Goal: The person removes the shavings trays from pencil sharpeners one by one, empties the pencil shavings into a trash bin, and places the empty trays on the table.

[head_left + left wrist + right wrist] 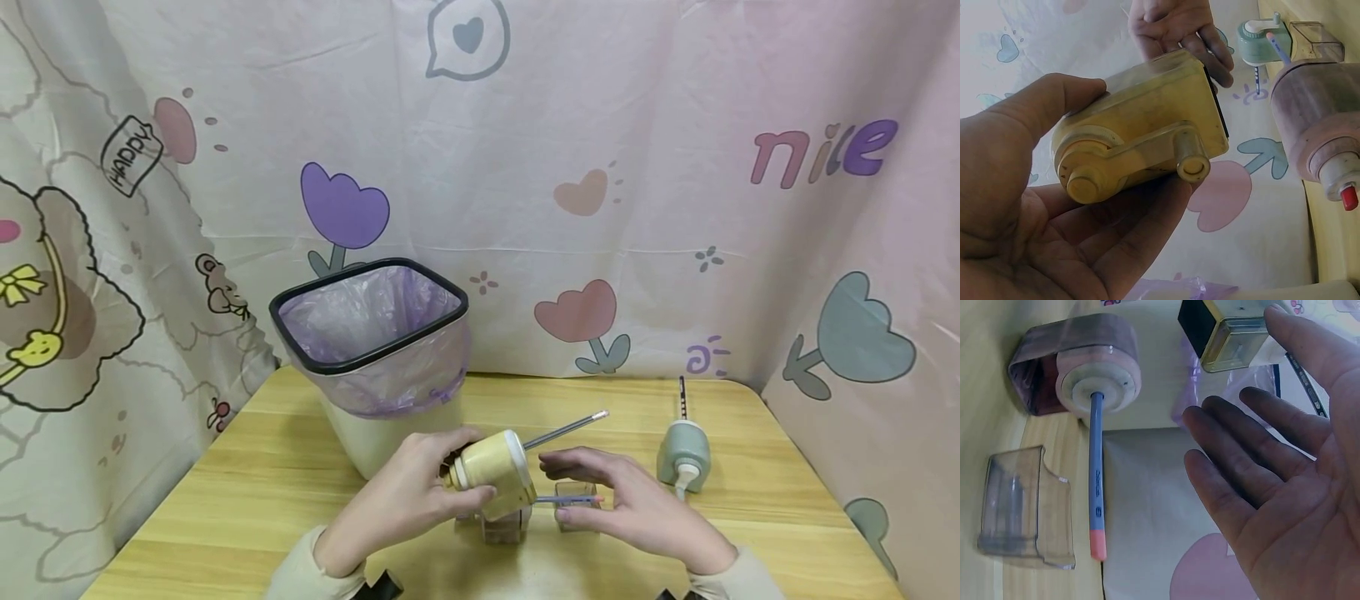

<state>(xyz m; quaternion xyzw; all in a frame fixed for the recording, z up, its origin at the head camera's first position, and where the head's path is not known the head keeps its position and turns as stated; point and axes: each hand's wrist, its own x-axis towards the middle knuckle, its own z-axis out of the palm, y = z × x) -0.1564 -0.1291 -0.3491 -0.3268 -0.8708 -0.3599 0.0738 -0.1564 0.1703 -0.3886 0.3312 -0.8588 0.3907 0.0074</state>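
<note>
My left hand grips a yellow hand-crank pencil sharpener, thumb on one side and fingers on the other. A dark pencil sticks out of the sharpener's front toward the right. Its crank faces the left wrist camera. My right hand is beside that pencil with fingers extended and nothing held. Below, a pink sharpener sits on the table with a blue, pink-ended pencil in it; the yellow one mostly hides it in the head view. A clear drawer lies nearby.
A green crank sharpener with a patterned pencil stands on the right of the wooden table. At the back left is a bin lined with a purple bag. A printed curtain hangs behind the table.
</note>
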